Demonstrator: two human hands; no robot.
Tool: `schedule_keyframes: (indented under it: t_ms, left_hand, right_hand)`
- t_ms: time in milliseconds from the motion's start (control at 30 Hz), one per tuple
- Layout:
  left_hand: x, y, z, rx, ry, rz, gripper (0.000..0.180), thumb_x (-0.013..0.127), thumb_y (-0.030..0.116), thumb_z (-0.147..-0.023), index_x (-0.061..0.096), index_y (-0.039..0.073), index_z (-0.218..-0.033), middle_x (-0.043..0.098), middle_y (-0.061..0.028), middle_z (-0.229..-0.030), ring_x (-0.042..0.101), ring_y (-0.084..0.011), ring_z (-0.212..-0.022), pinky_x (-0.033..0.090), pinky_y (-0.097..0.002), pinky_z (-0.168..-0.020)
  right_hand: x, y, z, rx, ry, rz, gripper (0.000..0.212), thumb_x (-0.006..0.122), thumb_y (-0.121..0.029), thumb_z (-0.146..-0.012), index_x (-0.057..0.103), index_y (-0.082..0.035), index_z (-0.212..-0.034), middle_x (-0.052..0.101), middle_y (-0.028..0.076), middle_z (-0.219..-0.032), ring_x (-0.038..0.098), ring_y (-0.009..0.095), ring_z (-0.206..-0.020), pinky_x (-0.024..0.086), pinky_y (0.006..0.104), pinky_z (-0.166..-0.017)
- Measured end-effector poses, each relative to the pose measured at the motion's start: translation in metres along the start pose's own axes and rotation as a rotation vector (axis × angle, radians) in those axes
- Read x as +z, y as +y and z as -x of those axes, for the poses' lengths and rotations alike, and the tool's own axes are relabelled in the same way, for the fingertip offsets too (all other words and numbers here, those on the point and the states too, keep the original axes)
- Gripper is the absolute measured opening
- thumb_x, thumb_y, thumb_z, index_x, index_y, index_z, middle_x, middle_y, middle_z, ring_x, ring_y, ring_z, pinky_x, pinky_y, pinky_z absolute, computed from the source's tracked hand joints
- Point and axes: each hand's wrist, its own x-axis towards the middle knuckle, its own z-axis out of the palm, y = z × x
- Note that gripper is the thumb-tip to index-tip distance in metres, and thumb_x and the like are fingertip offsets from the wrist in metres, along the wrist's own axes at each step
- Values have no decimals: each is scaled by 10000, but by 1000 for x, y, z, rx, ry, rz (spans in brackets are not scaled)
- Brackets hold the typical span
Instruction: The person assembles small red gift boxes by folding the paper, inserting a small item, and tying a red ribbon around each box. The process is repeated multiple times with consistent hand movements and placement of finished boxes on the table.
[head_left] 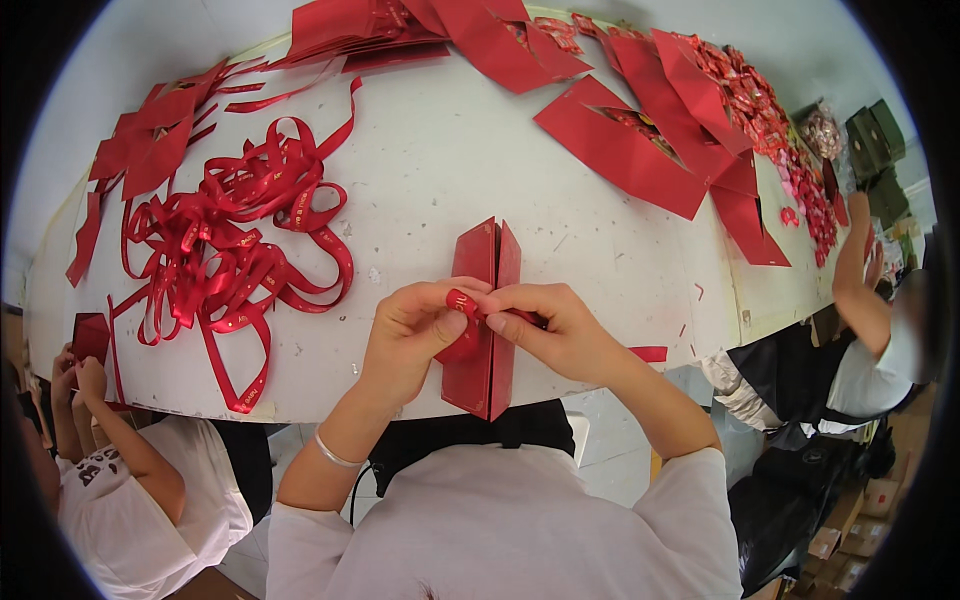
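A narrow red folded box (480,372) lies on the table just in front of me, its long side pointing away. Over its middle, my left hand (420,325) pinches a loop of red printed ribbon (461,301). My right hand (548,322) meets it there, thumb and fingers closed on the same ribbon at the box's centre. Fingers hide part of the ribbon where the hands meet. A red ribbon end (649,354) shows beneath my right forearm.
A tangled heap of red ribbon (240,235) covers the left of the white table (420,170). Red card boxes (630,145) lie at the far right beside wrapped sweets (745,95). More red cards (370,30) are stacked far off. People work at left and right.
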Motion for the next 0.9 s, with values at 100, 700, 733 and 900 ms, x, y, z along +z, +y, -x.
schedule_keyframes:
  t_ms: [100, 700, 733, 900]
  left_hand:
    - [-1, -3, 1, 39, 62, -102, 59, 591, 19, -879, 587, 18, -938, 633, -129, -1064, 608, -177, -955, 471, -308, -874]
    - [32, 22, -6, 181, -13, -907, 143, 629, 22, -832, 552, 46, -949, 637, -55, -845, 579, -147, -763, 467, -270, -690]
    - [34, 23, -6, 139, 3, -842, 159, 640, 28, -824, 552, 48, -956, 634, -55, -834, 576, -151, -769, 465, -273, -694]
    - [31, 19, -5, 170, 88, -671, 282, 705, 63, -777, 553, 43, -1013, 625, -41, -790, 566, -152, -780, 455, -286, -706]
  right_hand:
    - [-2, -1, -1, 20, -28, 1, 157, 533, -98, -932, 617, -11, -1032, 570, 13, -746, 412, 80, -640, 367, 234, -575]
    - [5, -15, -1, -430, 241, 308, 127, 627, -92, -853, 553, -35, -940, 484, 70, -885, 464, 160, -663, 379, 265, -526]
    - [6, -14, -2, -448, 260, 275, 79, 611, -85, -862, 562, -39, -905, 479, 66, -858, 480, 178, -653, 398, 286, -534]
    - [6, -12, -2, -417, 353, 200, 65, 606, -47, -860, 574, -11, -816, 464, 51, -750, 445, 146, -624, 358, 262, -517]
